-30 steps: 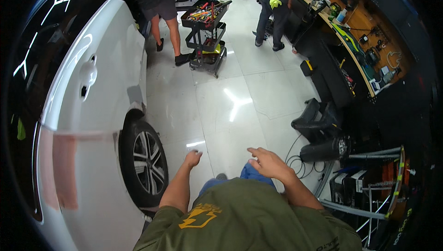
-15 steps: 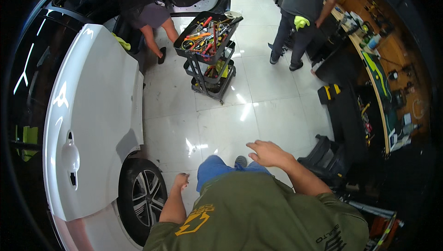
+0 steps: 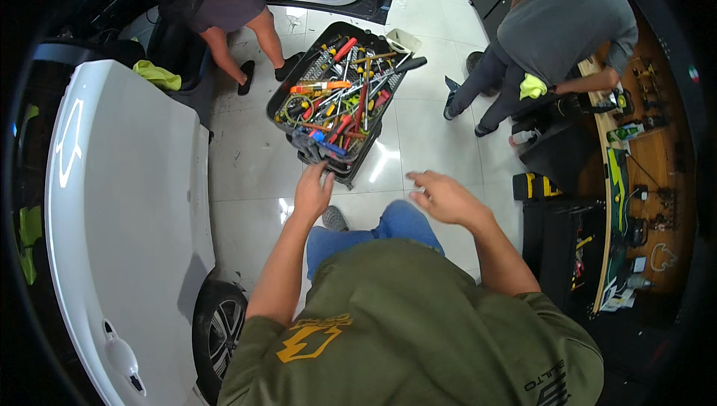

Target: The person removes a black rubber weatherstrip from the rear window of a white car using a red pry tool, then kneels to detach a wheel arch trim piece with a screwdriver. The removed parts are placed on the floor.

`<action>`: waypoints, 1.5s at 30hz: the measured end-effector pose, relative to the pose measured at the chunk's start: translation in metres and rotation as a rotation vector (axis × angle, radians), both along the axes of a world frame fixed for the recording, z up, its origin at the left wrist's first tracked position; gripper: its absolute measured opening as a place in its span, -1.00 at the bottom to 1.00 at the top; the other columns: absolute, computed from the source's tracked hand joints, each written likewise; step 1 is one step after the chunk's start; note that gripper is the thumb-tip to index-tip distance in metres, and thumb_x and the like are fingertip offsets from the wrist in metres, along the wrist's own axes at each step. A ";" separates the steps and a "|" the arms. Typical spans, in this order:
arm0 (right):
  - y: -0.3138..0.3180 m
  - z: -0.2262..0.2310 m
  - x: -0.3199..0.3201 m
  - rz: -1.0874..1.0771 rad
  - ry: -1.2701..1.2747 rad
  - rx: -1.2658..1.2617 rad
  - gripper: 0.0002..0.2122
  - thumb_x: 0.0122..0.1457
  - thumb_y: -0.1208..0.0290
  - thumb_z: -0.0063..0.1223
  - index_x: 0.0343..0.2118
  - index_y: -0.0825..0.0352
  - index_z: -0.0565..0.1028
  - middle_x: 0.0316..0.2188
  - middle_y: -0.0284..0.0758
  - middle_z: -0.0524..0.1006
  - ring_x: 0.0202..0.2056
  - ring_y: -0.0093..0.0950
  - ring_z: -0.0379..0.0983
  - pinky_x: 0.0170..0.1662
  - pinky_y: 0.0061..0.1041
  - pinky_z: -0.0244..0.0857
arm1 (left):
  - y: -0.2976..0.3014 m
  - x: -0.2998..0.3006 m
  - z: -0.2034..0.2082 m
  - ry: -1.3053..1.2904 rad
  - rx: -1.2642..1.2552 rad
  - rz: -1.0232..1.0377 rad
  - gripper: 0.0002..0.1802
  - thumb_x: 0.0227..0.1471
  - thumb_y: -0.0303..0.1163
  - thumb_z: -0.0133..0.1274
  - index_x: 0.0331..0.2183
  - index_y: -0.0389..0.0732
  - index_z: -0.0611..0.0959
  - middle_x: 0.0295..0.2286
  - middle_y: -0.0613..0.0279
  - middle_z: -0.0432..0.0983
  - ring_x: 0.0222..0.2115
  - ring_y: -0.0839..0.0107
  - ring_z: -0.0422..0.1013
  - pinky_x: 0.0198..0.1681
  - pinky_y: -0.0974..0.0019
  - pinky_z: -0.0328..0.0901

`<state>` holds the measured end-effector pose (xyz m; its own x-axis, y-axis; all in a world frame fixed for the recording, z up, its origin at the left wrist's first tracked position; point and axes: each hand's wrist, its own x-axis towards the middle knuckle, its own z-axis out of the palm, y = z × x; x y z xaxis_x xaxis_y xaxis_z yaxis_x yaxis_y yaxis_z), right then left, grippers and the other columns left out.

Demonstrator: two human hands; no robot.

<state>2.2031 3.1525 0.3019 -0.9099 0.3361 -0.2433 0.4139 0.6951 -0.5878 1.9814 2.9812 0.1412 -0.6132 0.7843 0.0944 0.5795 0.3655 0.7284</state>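
A black tool cart (image 3: 280,91) stands just ahead of me, its top tray heaped with hand tools (image 3: 340,100) in red, orange, yellow and blue. My left hand (image 3: 314,191) reaches to the near end of the cart, fingers stretched out by its dark handle area; whether they touch it I cannot tell. My right hand (image 3: 444,197) hovers over the floor to the right of the cart, fingers apart and holding nothing. Blue pliers-like handles (image 3: 328,144) lie at the tray's near edge.
A white car door (image 3: 134,182) stands along the left, with a wheel (image 3: 220,327) below it. One person (image 3: 239,17) is by the car; another (image 3: 560,25) leans at the wooden workbench (image 3: 605,256). A yellow-and-black case (image 3: 534,186) sits to the right.
I have come closer to the tool cart, which now appears larger and nearer. My left hand has moved forward to its near end. The person at the bench is leaning toward it.
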 end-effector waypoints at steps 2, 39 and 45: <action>0.045 0.004 -0.026 -0.079 0.017 0.031 -0.65 0.14 0.37 -0.03 -0.03 0.39 0.38 -0.26 -0.06 0.47 -0.29 -0.19 0.45 -0.18 -0.32 0.32 | 0.056 -0.028 0.009 0.163 -0.070 -0.072 -0.61 0.00 -0.36 0.04 -0.10 -0.28 0.47 -0.25 -0.07 0.44 -0.17 0.04 0.39 -0.11 0.10 0.29; 0.312 -0.146 -0.199 0.536 -0.250 -0.112 -0.64 0.17 0.30 -0.11 -0.01 0.35 0.36 -0.10 0.01 0.43 -0.12 -0.06 0.38 -0.01 -0.20 0.25 | 0.114 -0.037 0.193 0.117 -0.882 0.251 -0.67 -0.10 -0.49 0.07 -0.19 -0.24 0.52 -0.31 0.01 0.32 -0.30 0.03 0.34 -0.24 0.07 0.27; 0.301 -0.141 -0.216 0.368 -0.264 -0.624 -0.61 0.22 0.26 -0.14 0.04 0.39 0.34 -0.18 -0.09 0.51 -0.29 -0.19 0.49 -0.18 -0.34 0.35 | 0.086 -0.006 0.264 -0.220 -0.766 0.506 -0.64 -0.09 -0.52 0.07 -0.17 -0.31 0.49 -0.34 0.00 0.28 -0.33 0.04 0.32 -0.27 0.16 0.26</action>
